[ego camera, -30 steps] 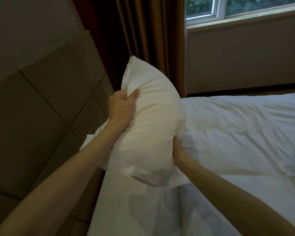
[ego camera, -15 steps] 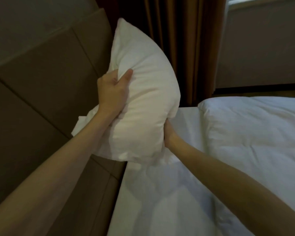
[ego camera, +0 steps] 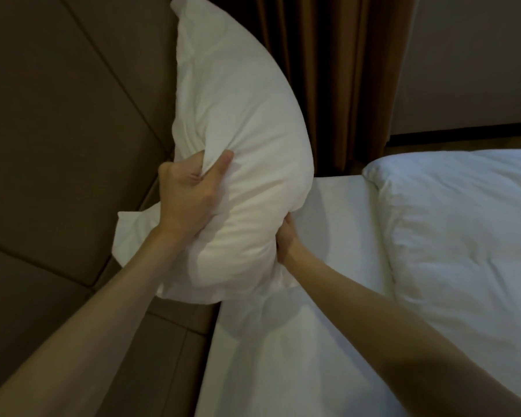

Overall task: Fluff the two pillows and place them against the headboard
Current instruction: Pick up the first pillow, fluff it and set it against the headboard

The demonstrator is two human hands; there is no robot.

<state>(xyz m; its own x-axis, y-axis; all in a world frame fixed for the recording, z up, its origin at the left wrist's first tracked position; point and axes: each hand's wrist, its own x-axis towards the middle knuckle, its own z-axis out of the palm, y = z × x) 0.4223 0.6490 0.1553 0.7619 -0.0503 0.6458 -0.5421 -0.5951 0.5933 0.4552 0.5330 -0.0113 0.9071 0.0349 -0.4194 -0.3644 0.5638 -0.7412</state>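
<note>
A white pillow (ego camera: 241, 121) is held upright in the air, bent into a curve, close to the padded brown headboard (ego camera: 57, 130). My left hand (ego camera: 190, 197) grips its left side, thumb pressed into the fabric. My right hand (ego camera: 286, 239) clutches its lower right edge, mostly hidden behind the pillow. The loose pillowcase flap hangs out at the lower left. The pillow's bottom hovers just above the white sheet (ego camera: 313, 341). Only this one pillow is in sight.
A folded-back white duvet (ego camera: 463, 236) covers the right of the bed. Brown curtains (ego camera: 328, 70) hang behind the bed's far corner, with a beige wall (ego camera: 478, 55) beside them.
The pillow has been lifted higher and nearer to the headboard, standing taller in view. My head has turned down and left, so the window has left the view.
</note>
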